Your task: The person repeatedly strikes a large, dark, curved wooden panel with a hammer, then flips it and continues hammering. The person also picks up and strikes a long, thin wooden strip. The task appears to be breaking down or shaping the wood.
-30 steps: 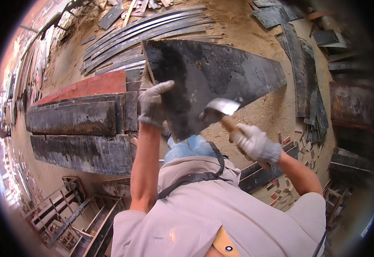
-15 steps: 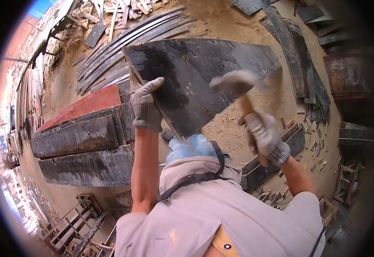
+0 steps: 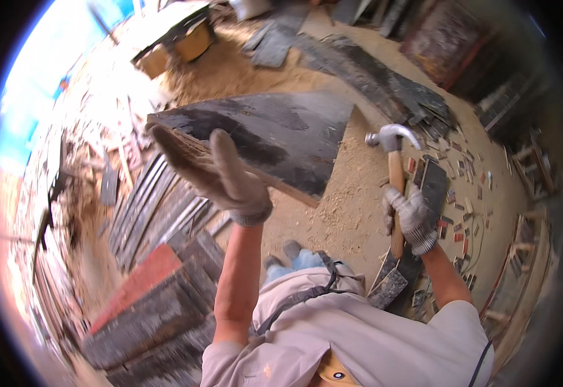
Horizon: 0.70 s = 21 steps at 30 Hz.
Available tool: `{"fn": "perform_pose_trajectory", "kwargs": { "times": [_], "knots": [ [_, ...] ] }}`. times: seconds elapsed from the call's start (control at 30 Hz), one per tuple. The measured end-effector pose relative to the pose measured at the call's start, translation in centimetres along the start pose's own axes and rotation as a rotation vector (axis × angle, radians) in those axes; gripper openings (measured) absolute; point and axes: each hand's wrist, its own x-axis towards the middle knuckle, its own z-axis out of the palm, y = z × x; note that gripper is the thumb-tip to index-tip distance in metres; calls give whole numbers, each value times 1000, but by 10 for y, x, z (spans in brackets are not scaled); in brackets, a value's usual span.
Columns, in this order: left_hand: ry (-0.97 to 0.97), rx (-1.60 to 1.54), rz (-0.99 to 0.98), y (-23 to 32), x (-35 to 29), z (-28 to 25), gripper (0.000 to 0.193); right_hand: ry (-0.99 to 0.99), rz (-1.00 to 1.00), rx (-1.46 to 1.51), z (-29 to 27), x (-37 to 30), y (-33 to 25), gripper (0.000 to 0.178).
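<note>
A dark, black-faced wooden panel point(image 3: 294, 132) with an angled outline lies out in front of me, its bare wood edge facing my side. My left hand point(image 3: 233, 184), in a grey-white work glove, is at the near left edge of that panel. Its fingers are stretched out and the thumb stands apart, gripping nothing; whether it still touches the edge I cannot tell. On the right, my gloved right hand point(image 3: 411, 218) is wrapped around the wooden handle of a claw hammer point(image 3: 395, 169). The hammer's metal head points up and away from me, apart from the panel.
Dark planks point(image 3: 365, 71) are stacked at the far right. A red board point(image 3: 136, 287) and black panels point(image 3: 146, 313) lie at the near left, beside long strips point(image 3: 152, 206). Sawdust and small wood offcuts point(image 3: 462, 206) litter the ground. A wooden frame point(image 3: 520, 264) stands at right.
My left hand has opened from its grip on the panel's edge. The panel now sits farther from my body. The hammer, blurred over the panel before, is now held to its right. My view has turned.
</note>
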Motion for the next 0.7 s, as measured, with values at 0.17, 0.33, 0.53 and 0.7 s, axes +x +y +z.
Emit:
{"fn": "perform_pose_trajectory", "kwargs": {
  "times": [0.17,0.33,0.53,0.7],
  "knots": [
    [-499,76,572,33,17,50,75,87,241,-100,6,-30,13,29],
    [-738,225,793,63,33,79,62,125,114,27,13,-37,6,31],
    [-747,180,834,84,33,92,43,146,131,-65,3,-26,-33,31],
    [-726,170,874,98,25,100,46,163,71,-40,4,-29,-37,33]
  ]
}}
